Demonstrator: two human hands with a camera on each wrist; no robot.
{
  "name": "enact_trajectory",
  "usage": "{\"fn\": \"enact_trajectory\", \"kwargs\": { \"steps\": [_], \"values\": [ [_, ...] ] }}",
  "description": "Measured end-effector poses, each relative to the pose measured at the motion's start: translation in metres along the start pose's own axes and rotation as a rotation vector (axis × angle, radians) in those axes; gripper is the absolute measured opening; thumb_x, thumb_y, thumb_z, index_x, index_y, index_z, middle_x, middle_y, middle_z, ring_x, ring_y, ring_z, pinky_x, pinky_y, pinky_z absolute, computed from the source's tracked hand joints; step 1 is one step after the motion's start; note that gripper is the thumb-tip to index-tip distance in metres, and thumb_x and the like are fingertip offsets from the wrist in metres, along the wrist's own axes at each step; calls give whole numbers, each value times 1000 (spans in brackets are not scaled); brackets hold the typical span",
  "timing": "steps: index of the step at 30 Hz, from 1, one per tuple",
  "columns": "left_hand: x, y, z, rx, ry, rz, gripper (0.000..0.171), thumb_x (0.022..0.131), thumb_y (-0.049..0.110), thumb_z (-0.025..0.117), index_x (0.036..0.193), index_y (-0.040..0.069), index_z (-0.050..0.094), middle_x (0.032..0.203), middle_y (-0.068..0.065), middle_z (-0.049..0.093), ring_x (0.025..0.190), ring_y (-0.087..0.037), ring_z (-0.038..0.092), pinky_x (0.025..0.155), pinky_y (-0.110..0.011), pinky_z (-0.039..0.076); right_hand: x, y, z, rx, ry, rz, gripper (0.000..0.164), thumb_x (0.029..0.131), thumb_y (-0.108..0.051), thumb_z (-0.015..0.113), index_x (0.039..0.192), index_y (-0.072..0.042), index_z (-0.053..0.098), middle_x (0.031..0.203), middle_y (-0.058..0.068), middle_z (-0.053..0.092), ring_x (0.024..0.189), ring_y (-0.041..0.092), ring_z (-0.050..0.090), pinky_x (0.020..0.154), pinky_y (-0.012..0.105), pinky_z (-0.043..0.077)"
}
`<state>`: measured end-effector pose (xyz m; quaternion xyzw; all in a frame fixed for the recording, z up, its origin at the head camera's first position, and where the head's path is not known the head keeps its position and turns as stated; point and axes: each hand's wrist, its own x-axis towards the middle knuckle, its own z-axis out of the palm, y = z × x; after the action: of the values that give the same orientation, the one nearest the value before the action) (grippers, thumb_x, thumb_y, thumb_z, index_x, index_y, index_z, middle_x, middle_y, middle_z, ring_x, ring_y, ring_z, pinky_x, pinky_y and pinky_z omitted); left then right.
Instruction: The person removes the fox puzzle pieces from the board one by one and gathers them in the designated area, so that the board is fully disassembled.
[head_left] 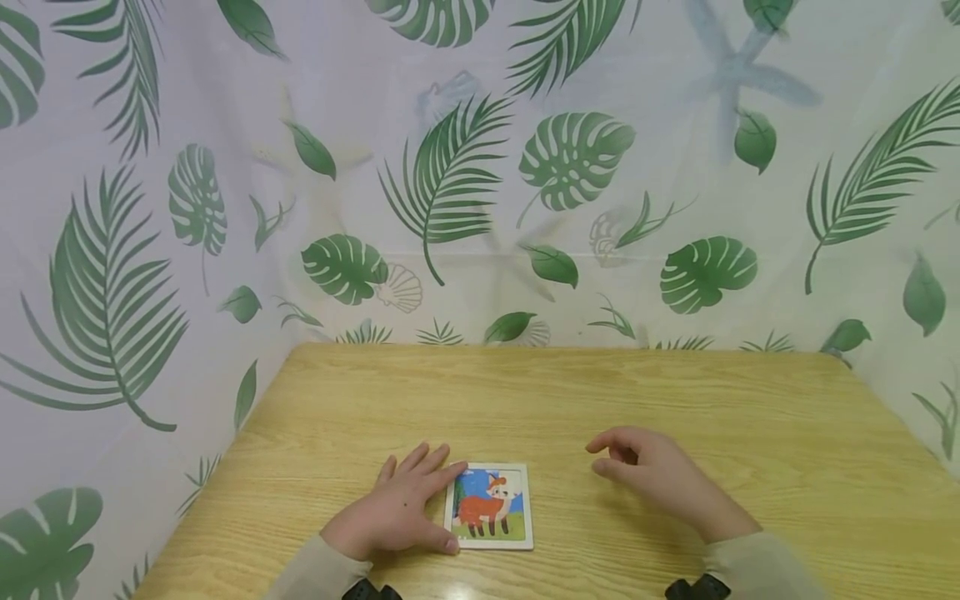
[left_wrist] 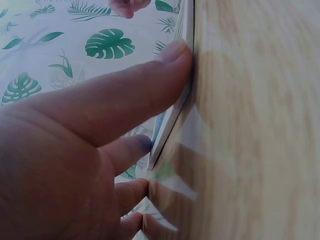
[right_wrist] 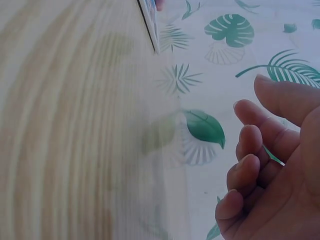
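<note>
A small square picture board (head_left: pixel 491 507) with a white rim lies flat on the wooden table. It shows a red-orange, fox-like animal against blue sky and green grass, with a pale patch at its upper right. My left hand (head_left: pixel 405 504) rests at the board's left side, fingers spread. Its index fingertip touches the upper left corner and its thumb lies at the lower left one. In the left wrist view the thumb (left_wrist: pixel 125 95) lies against the board's edge. To the right of the board, my right hand (head_left: pixel 660 475) hovers over the table with loosely curled fingers, holding nothing.
The light wood table (head_left: pixel 570 392) extends behind the board and to both sides. A white cloth (head_left: pixel 480 192) printed with green leaves, shells and starfish hangs along the back and sides of the table. Dark wrist cameras (head_left: pixel 697 587) sit at both sleeves.
</note>
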<state>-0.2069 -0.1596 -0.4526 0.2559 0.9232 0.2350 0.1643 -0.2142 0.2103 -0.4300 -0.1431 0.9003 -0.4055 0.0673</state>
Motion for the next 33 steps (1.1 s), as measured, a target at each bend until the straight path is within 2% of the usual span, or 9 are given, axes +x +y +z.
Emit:
{"fn": "enact_trajectory", "kwargs": {
  "steps": [12, 19, 26, 33],
  "values": [
    [2, -3, 2, 13, 4, 2, 98, 77, 58, 81, 159, 27, 38, 168, -8, 18, 153, -37, 6, 114, -71, -1, 8, -17, 26, -6, -62, -81, 25, 97, -27, 69, 116, -11, 73, 83, -2, 56, 73, 15, 50, 61, 28, 43],
    [2, -1, 0, 7, -2, 2, 97, 77, 57, 81, 159, 27, 38, 168, -8, 18, 154, -37, 5, 114, -71, -2, 16, -24, 39, -31, -61, -86, 25, 97, -27, 70, 117, -13, 74, 84, -4, 58, 73, 16, 51, 62, 29, 43],
    [2, -4, 2, 6, -8, -2, 97, 77, 58, 81, 159, 27, 38, 168, -7, 16, 154, -37, 4, 115, -69, -2, 25, -30, 53, -30, -86, -128, 26, 97, -25, 69, 118, -10, 74, 84, -5, 58, 74, 16, 52, 64, 30, 44],
    [0, -3, 2, 3, -5, 1, 97, 77, 60, 80, 159, 27, 38, 168, -8, 16, 154, -37, 4, 114, -70, -2, 34, -37, 64, -14, -123, -129, 31, 97, -28, 69, 121, -9, 73, 84, -5, 60, 72, 17, 53, 61, 31, 45]
  ]
}}
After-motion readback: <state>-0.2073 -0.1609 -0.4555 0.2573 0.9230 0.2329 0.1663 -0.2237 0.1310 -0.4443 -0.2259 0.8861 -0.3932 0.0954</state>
